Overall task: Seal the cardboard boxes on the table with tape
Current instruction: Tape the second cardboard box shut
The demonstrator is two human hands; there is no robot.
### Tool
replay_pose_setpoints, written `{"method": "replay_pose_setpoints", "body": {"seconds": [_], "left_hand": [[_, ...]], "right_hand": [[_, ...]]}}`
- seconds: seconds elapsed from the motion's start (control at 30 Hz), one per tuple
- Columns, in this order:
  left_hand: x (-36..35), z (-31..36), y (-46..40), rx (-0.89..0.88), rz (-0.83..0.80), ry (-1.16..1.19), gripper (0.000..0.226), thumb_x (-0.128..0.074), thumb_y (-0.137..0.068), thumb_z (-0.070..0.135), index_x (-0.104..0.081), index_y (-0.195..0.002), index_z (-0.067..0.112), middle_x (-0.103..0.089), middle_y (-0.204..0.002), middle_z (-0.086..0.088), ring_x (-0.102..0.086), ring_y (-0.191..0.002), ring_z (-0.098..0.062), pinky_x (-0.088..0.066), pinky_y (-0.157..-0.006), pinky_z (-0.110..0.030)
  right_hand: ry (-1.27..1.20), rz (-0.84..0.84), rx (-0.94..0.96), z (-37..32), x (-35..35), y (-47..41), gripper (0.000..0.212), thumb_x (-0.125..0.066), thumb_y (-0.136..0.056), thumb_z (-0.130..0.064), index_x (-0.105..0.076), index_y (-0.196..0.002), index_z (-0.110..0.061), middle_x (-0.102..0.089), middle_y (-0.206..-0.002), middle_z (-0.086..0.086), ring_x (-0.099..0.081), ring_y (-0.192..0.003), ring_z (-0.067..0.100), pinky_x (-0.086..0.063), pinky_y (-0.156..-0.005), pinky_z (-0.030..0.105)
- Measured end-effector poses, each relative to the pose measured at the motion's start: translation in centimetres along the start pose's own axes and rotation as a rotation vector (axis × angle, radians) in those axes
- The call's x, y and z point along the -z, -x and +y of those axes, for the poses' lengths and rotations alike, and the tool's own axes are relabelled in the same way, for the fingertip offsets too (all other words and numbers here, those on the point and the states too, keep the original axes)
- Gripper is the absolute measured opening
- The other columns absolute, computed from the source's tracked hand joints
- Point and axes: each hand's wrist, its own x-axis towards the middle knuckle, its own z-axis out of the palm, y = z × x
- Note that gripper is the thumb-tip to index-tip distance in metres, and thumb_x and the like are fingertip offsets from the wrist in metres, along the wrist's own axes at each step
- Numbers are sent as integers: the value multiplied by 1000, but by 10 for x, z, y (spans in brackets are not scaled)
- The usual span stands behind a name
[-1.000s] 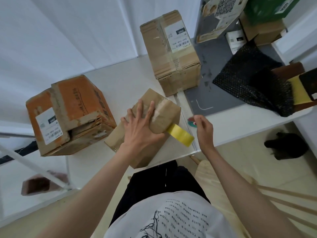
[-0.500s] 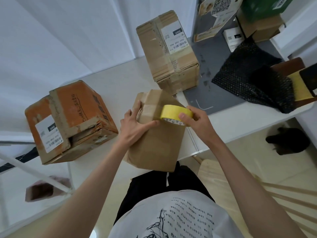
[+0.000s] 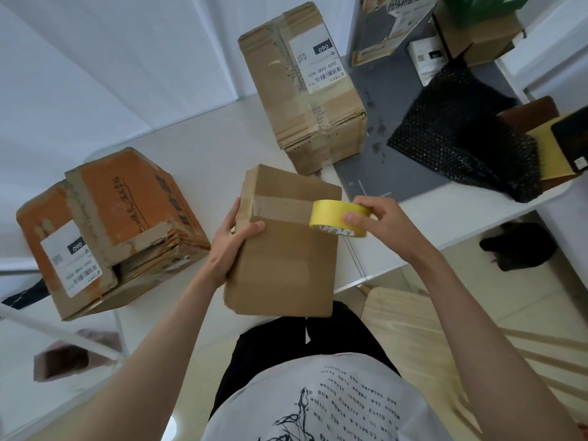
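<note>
A small plain brown box [image 3: 286, 265] lies at the white table's [image 3: 203, 160] front edge. My left hand [image 3: 232, 240] grips its left side, thumb on the top face. My right hand [image 3: 378, 221] holds a yellow tape roll [image 3: 337, 218] at the box's right edge. A strip of tape [image 3: 283, 208] runs from the roll leftward across the box top. An orange box [image 3: 105, 227] with a white label sits to the left. A taller brown box [image 3: 302, 87] with a label stands at the back.
A grey mat [image 3: 385, 154] lies right of the tall box, with black bubble wrap [image 3: 461, 135] on it. More boxes and a green carton [image 3: 477, 11] crowd the far right corner. A wooden chair [image 3: 413, 329] stands at my right, a dark object [image 3: 518, 246] on the floor.
The small box was turned flat and squared up. My right hand brought the roll from beside the box onto it, then drew it rightward, laying tape across the top.
</note>
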Motion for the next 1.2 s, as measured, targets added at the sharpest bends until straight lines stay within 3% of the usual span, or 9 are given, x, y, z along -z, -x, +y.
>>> {"method": "replay_pose_setpoints", "body": {"seconds": [0.13, 0.23, 0.37, 0.5, 0.6, 0.7, 0.83, 0.9, 1.2], "left_hand": [[-5, -7, -8, -16, -53, 43, 91, -79, -66, 57, -39, -148, 53, -64, -134, 6, -70, -110, -17, -60, -86, -39], [-9, -10, -14, -8, -82, 92, 87, -79, -68, 54, -42, -147, 51, -67, -131, 5, -70, -110, -19, -61, -83, -37], [-10, -12, -23, -13, -120, 88, 77, -77, -73, 52, -46, -143, 52, -67, -129, 4, -71, -108, -19, -60, -82, -38], [0, -19, -31, -15, -123, 127, 62, -73, -80, 50, -54, -139, 46, -69, -127, 0, -72, -106, -24, -60, -75, -36], [6, -22, -35, -22, -142, 117, 64, -72, -81, 51, -51, -141, 47, -68, -128, 1, -71, -108, -26, -60, -78, -40], [7, -23, -38, -19, -160, 114, 64, -72, -82, 51, -51, -142, 45, -68, -128, 1, -70, -109, -27, -60, -78, -41], [10, -27, -40, -12, -179, 134, 64, -72, -83, 50, -51, -143, 41, -67, -131, -2, -69, -112, -30, -60, -81, -45], [10, -28, -40, -2, -185, 140, 68, -73, -80, 54, -50, -143, 40, -67, -131, -3, -69, -112, -31, -60, -81, -45], [11, -36, -41, -4, -233, 178, 72, -75, -79, 56, -51, -143, 35, -65, -133, -6, -68, -114, -33, -59, -81, -45]], "right_hand": [[31, 1, -49, 8, 6, -3, 31, -66, -87, -43, -55, -74, -16, -44, -75, 8, -49, -73, 13, -42, -64, 22], [47, -22, -63, -2, 13, -10, 29, -61, -88, -42, -58, -71, -19, -47, -71, 2, -48, -70, 13, -41, -65, 28], [144, 1, -73, -12, 16, -15, 29, -60, -84, -45, -58, -66, -23, -47, -63, -5, -46, -62, 8, -39, -58, 21], [427, 190, -112, -4, 23, -13, 43, -64, -74, -63, -61, -66, -21, -50, -59, -8, -44, -58, 6, -34, -54, 25], [502, 280, -171, 6, 26, -7, 43, -65, -68, -72, -61, -62, -30, -52, -57, -11, -47, -59, 7, -34, -53, 27], [496, 290, -188, 12, 17, -5, 35, -68, -69, -71, -60, -57, -39, -45, -54, -7, -44, -56, 8, -33, -53, 27], [506, 260, -244, 16, 12, -8, 52, -71, -72, -66, -61, -63, -16, -47, -57, -2, -47, -59, 14, -39, -52, 32], [524, 237, -269, 15, 10, -11, 50, -73, -76, -61, -61, -65, -14, -50, -59, 0, -50, -64, 17, -41, -54, 32], [564, 212, -341, 23, -2, -15, 42, -75, -80, -57, -61, -62, -22, -55, -63, -3, -52, -72, 8, -34, -53, 30]]}}
